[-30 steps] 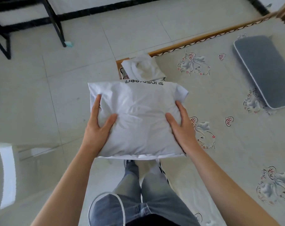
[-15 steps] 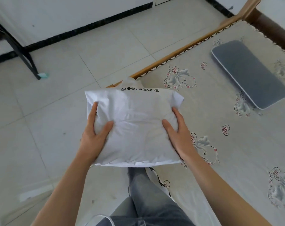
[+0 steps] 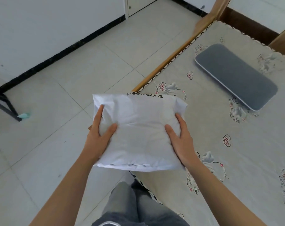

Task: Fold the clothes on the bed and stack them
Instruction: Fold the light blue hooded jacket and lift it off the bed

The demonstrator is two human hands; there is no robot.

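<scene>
Folded white garment (image 3: 138, 132) between left hand (image 3: 99, 137) and right hand (image 3: 181, 141), above bed (image 3: 236, 152) corner.

A grey cushion (image 3: 236, 77) lies near the far edge of the bed's patterned cover. On the tiled floor (image 3: 73, 70), a black frame leg (image 3: 6, 106) stands beside a teal scrap (image 3: 25, 115).

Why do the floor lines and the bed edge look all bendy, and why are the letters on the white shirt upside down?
Head view: the wide-angle lens curves straight things, so the tile lines on the floor and the wooden bed edge seem to bend and lean. Head view: the folded white shirt is held with its print facing away, so the letters read upside down. Left hand and right hand look sharp; soft daylight, no glare.
</scene>
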